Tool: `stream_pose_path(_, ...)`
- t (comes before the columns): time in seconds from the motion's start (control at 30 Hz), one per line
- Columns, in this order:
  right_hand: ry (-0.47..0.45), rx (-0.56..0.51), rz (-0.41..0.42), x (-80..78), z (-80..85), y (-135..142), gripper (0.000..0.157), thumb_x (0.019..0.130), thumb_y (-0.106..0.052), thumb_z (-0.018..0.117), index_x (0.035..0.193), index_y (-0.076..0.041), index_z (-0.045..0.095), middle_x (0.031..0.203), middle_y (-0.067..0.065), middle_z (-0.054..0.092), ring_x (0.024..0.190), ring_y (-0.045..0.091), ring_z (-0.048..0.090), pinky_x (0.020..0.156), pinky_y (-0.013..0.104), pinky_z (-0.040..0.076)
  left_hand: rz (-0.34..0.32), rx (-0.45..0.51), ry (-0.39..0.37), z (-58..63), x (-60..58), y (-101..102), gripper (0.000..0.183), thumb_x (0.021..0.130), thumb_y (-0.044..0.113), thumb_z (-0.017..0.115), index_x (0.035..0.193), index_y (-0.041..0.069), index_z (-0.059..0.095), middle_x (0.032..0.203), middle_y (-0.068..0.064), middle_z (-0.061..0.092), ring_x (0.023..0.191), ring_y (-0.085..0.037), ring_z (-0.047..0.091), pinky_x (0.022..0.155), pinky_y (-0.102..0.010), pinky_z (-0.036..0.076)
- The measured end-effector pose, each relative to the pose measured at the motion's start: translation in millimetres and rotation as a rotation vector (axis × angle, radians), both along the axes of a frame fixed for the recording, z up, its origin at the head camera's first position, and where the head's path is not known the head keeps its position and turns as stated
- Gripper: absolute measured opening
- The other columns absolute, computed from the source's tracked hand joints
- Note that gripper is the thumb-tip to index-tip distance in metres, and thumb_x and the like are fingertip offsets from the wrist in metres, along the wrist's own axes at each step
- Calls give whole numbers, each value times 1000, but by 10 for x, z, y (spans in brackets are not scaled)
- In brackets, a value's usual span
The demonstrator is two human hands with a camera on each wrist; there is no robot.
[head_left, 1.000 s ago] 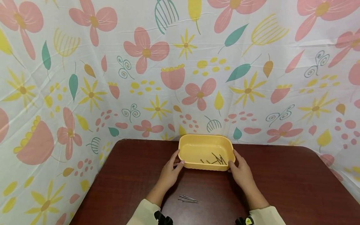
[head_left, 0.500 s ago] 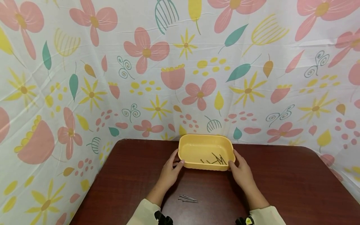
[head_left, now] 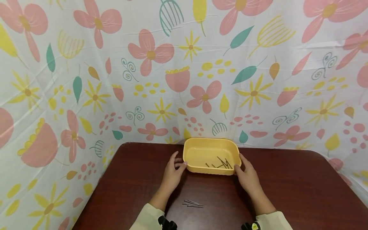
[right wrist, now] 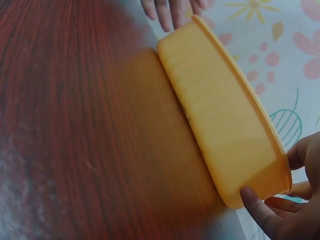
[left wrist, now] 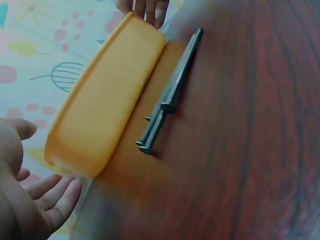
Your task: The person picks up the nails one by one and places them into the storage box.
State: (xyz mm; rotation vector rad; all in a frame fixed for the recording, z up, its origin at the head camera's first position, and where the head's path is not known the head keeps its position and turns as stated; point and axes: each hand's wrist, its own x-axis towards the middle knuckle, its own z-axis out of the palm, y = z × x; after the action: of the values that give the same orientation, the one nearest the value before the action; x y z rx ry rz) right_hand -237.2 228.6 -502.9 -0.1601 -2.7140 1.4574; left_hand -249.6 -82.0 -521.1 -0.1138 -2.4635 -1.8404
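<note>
A yellow plastic basin (head_left: 211, 153) stands near the back of the table, with several dark nails (head_left: 225, 163) lying in its front right part. My left hand (head_left: 172, 174) is at the basin's left end, its fingers spread and slightly away from the wall; the left wrist view shows a gap between fingers (left wrist: 57, 192) and basin. At the opposite end, my right hand (head_left: 248, 177) holds the front right corner, thumb and fingers to either side of it. Several more nails (head_left: 192, 203) lie in a loose bundle on the table between my forearms.
The dark red-brown table (head_left: 287, 185) has a glossy wood-grain top. Behind it and to the left hangs a white cloth (head_left: 184, 105) printed with flowers and leaves, close to the basin's far rim. Black straps (head_left: 166, 223) sit at both wrists.
My left fingers have loosened and drawn slightly away from the basin's left end. The right hand, the basin and the nails stay as they were; the head view has shifted very slightly.
</note>
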Motion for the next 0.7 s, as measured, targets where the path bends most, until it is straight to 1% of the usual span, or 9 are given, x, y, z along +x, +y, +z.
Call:
stream_pose_path(0.1,-4,12,-3,3,0,2,64,106,-22,46,163,-10,21,162,24,29,102,30,70,85,27,54,32,-5,19,62,26,5,57,100,37,64,149,21,43,137,-13,56,118,-25,62,87,-37,57)
stream_pose_path(0.2,-7,23,-4,6,-2,0,64,106,-23,46,163,-10,21,161,25,30,101,29,70,92,37,53,51,-17,50,127,56,10,44,98,31,67,135,13,52,128,-11,61,113,-24,64,86,-33,55)
stream_pose_path(0.27,-8,24,-4,3,2,2,64,105,-23,46,163,-10,21,160,25,31,101,28,70,91,36,53,52,-29,73,174,73,17,36,96,25,69,125,9,56,120,-9,63,108,-22,65,84,-30,55)
stream_pose_path(0.33,-8,21,-2,-1,6,4,64,105,-22,47,162,-10,21,160,25,32,100,28,70,87,31,53,31,-48,84,216,103,24,31,95,23,69,120,8,58,114,-7,64,103,-19,64,84,-28,54)
stream_pose_path(0.4,-8,17,-1,-6,9,6,64,105,-22,47,162,-10,21,160,25,31,102,29,70,82,24,52,-1,-81,88,252,138,30,27,96,23,69,118,10,60,110,-3,65,100,-16,63,83,-26,54)
stream_pose_path(0.47,-8,12,0,-7,10,5,64,105,-22,47,162,-9,21,161,25,30,108,31,67,81,21,52,-40,-122,94,271,178,30,24,97,23,68,118,14,61,107,-1,65,98,-13,63,82,-25,54)
stream_pose_path(0.57,-7,9,2,-6,9,5,64,105,-22,47,162,-9,20,162,26,28,123,34,59,90,28,53,-90,-181,113,274,227,25,26,98,23,68,121,14,63,107,1,66,96,-12,64,81,-24,54)
stream_pose_path(0.63,-8,9,4,0,7,6,64,106,-23,46,163,-9,20,163,26,26,133,36,50,99,37,50,-122,-211,130,263,255,19,25,98,23,68,121,13,64,108,1,66,96,-13,65,81,-24,55)
stream_pose_path(0.7,-10,13,5,7,3,6,65,106,-24,46,163,-9,19,163,25,26,135,37,47,105,45,46,-152,-238,150,252,284,11,25,97,22,68,120,11,66,109,-1,66,99,-15,65,81,-24,56)
